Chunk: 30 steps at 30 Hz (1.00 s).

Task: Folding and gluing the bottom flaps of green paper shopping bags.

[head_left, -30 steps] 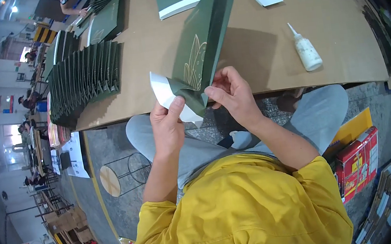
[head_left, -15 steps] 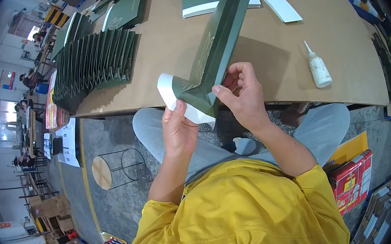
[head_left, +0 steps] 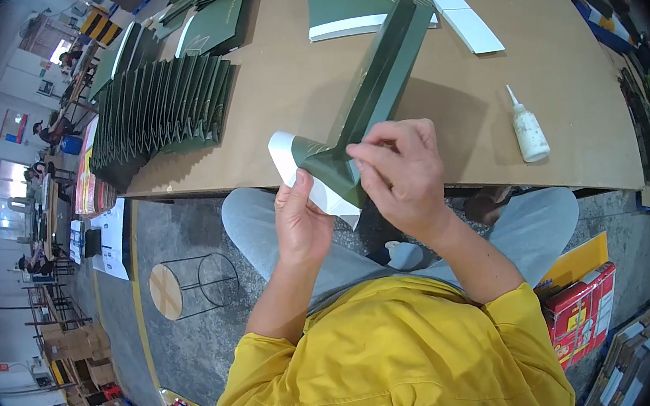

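Observation:
A green paper bag (head_left: 365, 94) with gold line art stands tilted over the table's near edge, its folded bottom end toward me. Its white-edged flap is spread open on the left. My left hand (head_left: 303, 220) pinches the lower white edge of that flap between thumb and fingers. My right hand (head_left: 403, 170) is at the right side of the bottom end, thumb and fingers bent together against the bag's edge; what lies between the fingertips is hidden. To the right, a white squeeze bottle (head_left: 529, 131) with a thin nozzle stands on the table.
On the brown table (head_left: 278, 72), a row of folded green bags (head_left: 161, 101) stands at the left. A flat stack of green bags (head_left: 346, 0) lies at the back, beside white card strips (head_left: 466, 17). A round stool (head_left: 167, 291) and a red package (head_left: 582, 314) are on the floor.
My right hand has shifted slightly left on the bag's bottom end, its fingers bending in closer. The left hand keeps its pinch on the flap. The whole view has tipped a little.

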Motion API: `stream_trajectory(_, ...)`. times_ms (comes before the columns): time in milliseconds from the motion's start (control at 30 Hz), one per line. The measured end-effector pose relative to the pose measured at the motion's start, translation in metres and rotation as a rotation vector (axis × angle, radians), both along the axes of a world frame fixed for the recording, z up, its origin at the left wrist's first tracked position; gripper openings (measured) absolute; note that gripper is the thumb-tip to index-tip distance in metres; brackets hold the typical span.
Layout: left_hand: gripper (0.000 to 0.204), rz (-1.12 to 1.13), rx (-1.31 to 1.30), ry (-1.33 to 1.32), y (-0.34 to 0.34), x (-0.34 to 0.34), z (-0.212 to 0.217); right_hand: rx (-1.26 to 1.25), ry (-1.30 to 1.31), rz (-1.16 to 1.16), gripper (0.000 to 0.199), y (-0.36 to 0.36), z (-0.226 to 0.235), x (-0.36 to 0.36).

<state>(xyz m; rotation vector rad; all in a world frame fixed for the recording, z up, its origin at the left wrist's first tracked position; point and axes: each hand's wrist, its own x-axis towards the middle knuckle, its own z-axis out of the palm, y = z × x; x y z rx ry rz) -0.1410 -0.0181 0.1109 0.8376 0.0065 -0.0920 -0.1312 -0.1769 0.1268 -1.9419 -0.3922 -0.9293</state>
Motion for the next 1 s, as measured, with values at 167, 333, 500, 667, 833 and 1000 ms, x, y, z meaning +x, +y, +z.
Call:
stream_trajectory(167, 0.037, -0.034, -0.034, 0.009, 0.001, 0.003, 0.006, -0.157, -0.087, 0.01, 0.028, 0.001, 0.008, 0.006)
stream_trajectory(333, 0.035, -0.085, -0.028, 0.011, 0.005, 0.006, 0.004, -0.198, -0.07, -0.004, 0.028, -0.003, 0.012, 0.007)
stream_trajectory(500, 0.034, -0.203, -0.144, 0.02, 0.008, 0.011, 0.0, -0.186, -0.047, 0.004, 0.026, -0.004, 0.015, 0.007)
stream_trajectory(667, 0.034, -0.241, -0.161, 0.039, 0.001, 0.014, 0.002, -0.153, -0.022, 0.017, 0.023, -0.011, 0.015, 0.007)
stream_trajectory(833, 0.033, -0.287, -0.171, -0.028, -0.008, 0.019, 0.0, -0.123, 0.002, -0.001, 0.019, -0.017, 0.019, 0.0)
stream_trajectory(1000, 0.03, -0.307, -0.152, -0.048, -0.019, 0.022, 0.002, -0.125, -0.04, -0.064, 0.018, -0.016, 0.018, -0.007)
